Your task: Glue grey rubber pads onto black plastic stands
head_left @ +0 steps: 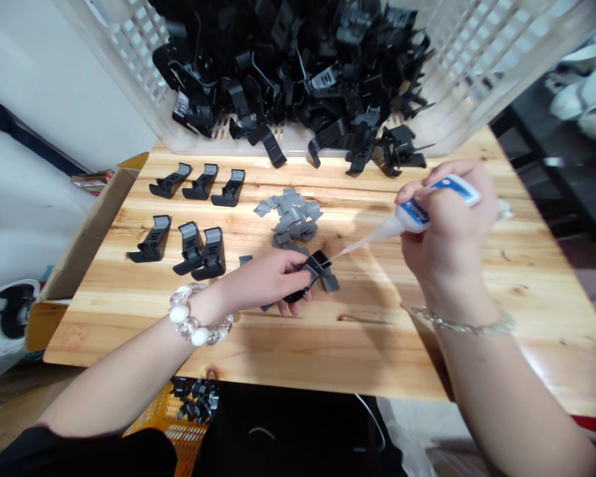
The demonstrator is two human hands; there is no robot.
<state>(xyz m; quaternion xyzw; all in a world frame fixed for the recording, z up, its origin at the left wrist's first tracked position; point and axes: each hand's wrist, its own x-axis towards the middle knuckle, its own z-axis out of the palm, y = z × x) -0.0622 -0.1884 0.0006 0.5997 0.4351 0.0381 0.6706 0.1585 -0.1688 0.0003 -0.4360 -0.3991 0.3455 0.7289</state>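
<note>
My left hand [261,285] grips a black plastic stand [308,278] above the wooden tabletop [357,351], with a grey pad showing at the stand's edge. My right hand [449,228] is shut on a white and blue glue bottle [414,215]. The bottle lies tilted, and its long thin nozzle [362,242] ends just short of the black stand. Close to my left fingers lies a heap of small grey pads [293,215]. Several finished-looking black stands [201,248] with grey tops stand in rows to the left.
A white slatted crate [481,59] at the table's far edge holds a heap of black plastic parts [298,73]. A cardboard box [89,228] stands at the left edge. Below the front edge sits an orange basket [179,417] with black parts.
</note>
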